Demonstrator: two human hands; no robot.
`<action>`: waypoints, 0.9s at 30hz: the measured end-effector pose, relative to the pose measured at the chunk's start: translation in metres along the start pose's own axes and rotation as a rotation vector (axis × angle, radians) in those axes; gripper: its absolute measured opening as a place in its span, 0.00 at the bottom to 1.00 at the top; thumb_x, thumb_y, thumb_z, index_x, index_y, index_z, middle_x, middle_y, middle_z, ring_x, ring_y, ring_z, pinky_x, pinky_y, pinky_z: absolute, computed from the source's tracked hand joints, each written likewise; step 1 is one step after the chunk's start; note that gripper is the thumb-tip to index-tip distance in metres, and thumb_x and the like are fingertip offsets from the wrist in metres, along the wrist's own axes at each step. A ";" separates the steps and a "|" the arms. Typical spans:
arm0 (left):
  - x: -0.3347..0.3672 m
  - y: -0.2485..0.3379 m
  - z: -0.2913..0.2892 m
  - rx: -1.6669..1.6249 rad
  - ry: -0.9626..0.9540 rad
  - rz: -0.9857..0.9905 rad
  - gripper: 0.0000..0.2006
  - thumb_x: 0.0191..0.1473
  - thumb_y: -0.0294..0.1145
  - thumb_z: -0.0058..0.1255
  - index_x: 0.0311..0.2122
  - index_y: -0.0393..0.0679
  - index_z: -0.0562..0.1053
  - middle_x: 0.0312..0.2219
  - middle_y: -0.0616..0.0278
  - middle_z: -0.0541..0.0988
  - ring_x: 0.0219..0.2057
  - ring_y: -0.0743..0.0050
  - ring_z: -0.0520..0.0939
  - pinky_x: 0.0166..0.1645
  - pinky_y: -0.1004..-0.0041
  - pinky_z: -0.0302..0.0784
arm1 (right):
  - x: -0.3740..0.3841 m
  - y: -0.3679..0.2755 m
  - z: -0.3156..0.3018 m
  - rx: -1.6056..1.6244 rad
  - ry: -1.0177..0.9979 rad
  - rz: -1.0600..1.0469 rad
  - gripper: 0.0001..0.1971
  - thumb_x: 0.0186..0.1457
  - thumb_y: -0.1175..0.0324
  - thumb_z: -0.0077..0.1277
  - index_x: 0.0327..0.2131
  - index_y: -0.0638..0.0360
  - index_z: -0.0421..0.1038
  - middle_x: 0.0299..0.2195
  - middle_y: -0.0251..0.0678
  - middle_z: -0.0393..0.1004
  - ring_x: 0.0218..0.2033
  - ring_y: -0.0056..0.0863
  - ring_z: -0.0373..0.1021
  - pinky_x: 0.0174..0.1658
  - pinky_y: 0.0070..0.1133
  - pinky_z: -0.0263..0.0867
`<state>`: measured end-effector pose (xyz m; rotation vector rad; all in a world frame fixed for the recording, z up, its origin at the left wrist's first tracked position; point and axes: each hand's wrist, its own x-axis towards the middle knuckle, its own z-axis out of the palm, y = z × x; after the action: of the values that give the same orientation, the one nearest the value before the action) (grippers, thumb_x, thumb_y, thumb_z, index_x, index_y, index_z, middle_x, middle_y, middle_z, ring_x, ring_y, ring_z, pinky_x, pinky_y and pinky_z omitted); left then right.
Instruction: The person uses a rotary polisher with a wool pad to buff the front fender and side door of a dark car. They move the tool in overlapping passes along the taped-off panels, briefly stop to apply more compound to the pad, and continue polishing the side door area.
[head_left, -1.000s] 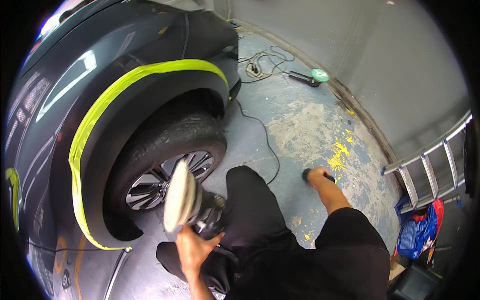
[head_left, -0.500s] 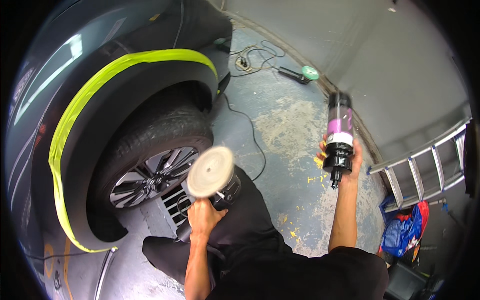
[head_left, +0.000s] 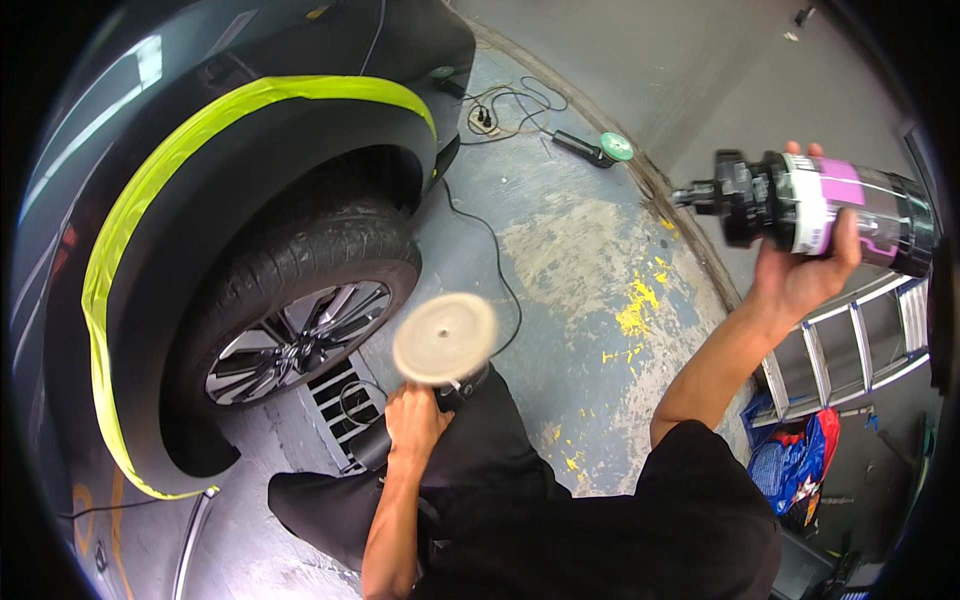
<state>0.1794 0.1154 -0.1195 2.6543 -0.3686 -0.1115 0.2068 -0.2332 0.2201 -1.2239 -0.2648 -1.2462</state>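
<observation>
My left hand [head_left: 413,425] is closed around the handle of a polisher. Its round, cream-coloured pad [head_left: 444,338] faces up above my leg, and its edge is blurred. My right hand [head_left: 805,275] grips a black bottle [head_left: 845,205] with a purple and white label, raised on the right. That bottle lies nearly sideways, its nozzle end to the left. Left of my hands stands a dark car [head_left: 130,220], with yellow-green masking tape [head_left: 150,205] along its wheel arch. The tyre [head_left: 345,240] and spoked wheel [head_left: 300,345] sit beneath that arch.
A second polisher with a green pad [head_left: 616,147] lies by the wall beside tangled cable [head_left: 515,100]. A black cord [head_left: 500,250] runs across the floor. At right are an aluminium ladder [head_left: 820,360] and a blue-red bag [head_left: 795,465]. A drain grate [head_left: 345,410] sits near the wheel.
My right hand has moved up and right, turning the bottle from nozzle-down to nearly sideways. The polisher pad sits slightly farther right in the picture.
</observation>
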 end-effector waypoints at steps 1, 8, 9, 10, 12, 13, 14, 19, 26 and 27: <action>-0.001 0.001 0.001 0.009 -0.023 -0.004 0.29 0.34 0.37 0.81 0.42 0.37 0.80 0.36 0.49 0.84 0.40 0.46 0.87 0.47 0.54 0.84 | -0.017 0.008 0.006 -0.003 -0.026 0.056 0.37 0.60 0.56 0.56 0.66 0.73 0.61 0.60 0.60 0.72 0.62 0.57 0.72 0.66 0.51 0.70; -0.004 0.006 0.014 0.097 -0.055 0.041 0.27 0.38 0.39 0.80 0.43 0.38 0.80 0.42 0.53 0.82 0.48 0.53 0.84 0.53 0.56 0.81 | -0.089 0.089 0.035 -0.080 -0.169 0.190 0.39 0.56 0.58 0.61 0.67 0.69 0.62 0.56 0.51 0.77 0.53 0.45 0.79 0.60 0.38 0.77; -0.003 0.005 0.014 0.117 -0.051 0.040 0.27 0.38 0.39 0.80 0.43 0.38 0.81 0.42 0.53 0.82 0.48 0.54 0.84 0.53 0.57 0.80 | -0.076 0.073 0.040 0.003 -0.114 0.223 0.39 0.56 0.58 0.61 0.66 0.71 0.63 0.56 0.51 0.77 0.54 0.45 0.79 0.59 0.39 0.77; -0.004 0.006 0.015 0.130 -0.054 0.050 0.27 0.38 0.39 0.80 0.43 0.39 0.81 0.42 0.53 0.81 0.48 0.54 0.84 0.53 0.57 0.80 | -0.062 0.057 0.037 0.049 -0.091 0.231 0.38 0.56 0.58 0.61 0.65 0.74 0.64 0.56 0.51 0.77 0.57 0.46 0.78 0.59 0.40 0.77; -0.005 0.009 0.016 0.161 -0.053 0.057 0.27 0.39 0.39 0.79 0.43 0.39 0.81 0.42 0.54 0.81 0.47 0.55 0.84 0.53 0.58 0.79 | -0.054 0.043 0.036 0.026 -0.111 0.204 0.38 0.56 0.59 0.61 0.65 0.74 0.63 0.56 0.51 0.76 0.57 0.45 0.77 0.58 0.39 0.78; -0.006 0.011 0.014 0.178 -0.049 0.061 0.26 0.39 0.39 0.79 0.43 0.40 0.81 0.42 0.54 0.81 0.47 0.55 0.83 0.53 0.59 0.79 | -0.053 0.044 0.033 -0.001 -0.147 0.201 0.38 0.56 0.59 0.62 0.65 0.73 0.63 0.56 0.51 0.76 0.57 0.45 0.77 0.58 0.39 0.79; -0.006 0.014 0.014 0.192 -0.043 0.065 0.26 0.39 0.39 0.79 0.43 0.40 0.81 0.41 0.55 0.81 0.47 0.56 0.83 0.53 0.59 0.79 | -0.063 0.054 0.033 -0.014 -0.195 0.228 0.37 0.55 0.61 0.62 0.64 0.72 0.64 0.55 0.51 0.77 0.55 0.44 0.78 0.57 0.38 0.79; -0.006 0.017 0.018 0.155 -0.024 0.080 0.27 0.36 0.37 0.80 0.44 0.39 0.81 0.42 0.52 0.82 0.47 0.52 0.84 0.53 0.56 0.80 | -0.137 0.130 0.030 0.101 -0.247 0.530 0.32 0.54 0.63 0.65 0.58 0.68 0.69 0.48 0.47 0.79 0.47 0.41 0.81 0.51 0.35 0.79; -0.001 0.025 0.018 0.191 -0.011 0.060 0.30 0.38 0.38 0.79 0.46 0.39 0.77 0.40 0.57 0.81 0.46 0.58 0.84 0.52 0.61 0.79 | -0.197 0.183 0.001 0.132 -0.020 0.766 0.26 0.54 0.66 0.72 0.53 0.56 0.70 0.42 0.31 0.77 0.42 0.23 0.76 0.46 0.26 0.76; -0.001 0.025 0.018 0.211 -0.017 0.082 0.30 0.38 0.38 0.79 0.46 0.39 0.77 0.40 0.57 0.81 0.45 0.59 0.84 0.51 0.62 0.79 | -0.201 0.186 -0.005 0.116 0.015 0.762 0.26 0.54 0.66 0.72 0.53 0.56 0.70 0.43 0.31 0.76 0.42 0.23 0.76 0.47 0.26 0.76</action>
<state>0.1698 0.0867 -0.1245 2.8422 -0.5207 -0.0725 0.2802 -0.1545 -0.0315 -1.0625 0.1391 -0.5672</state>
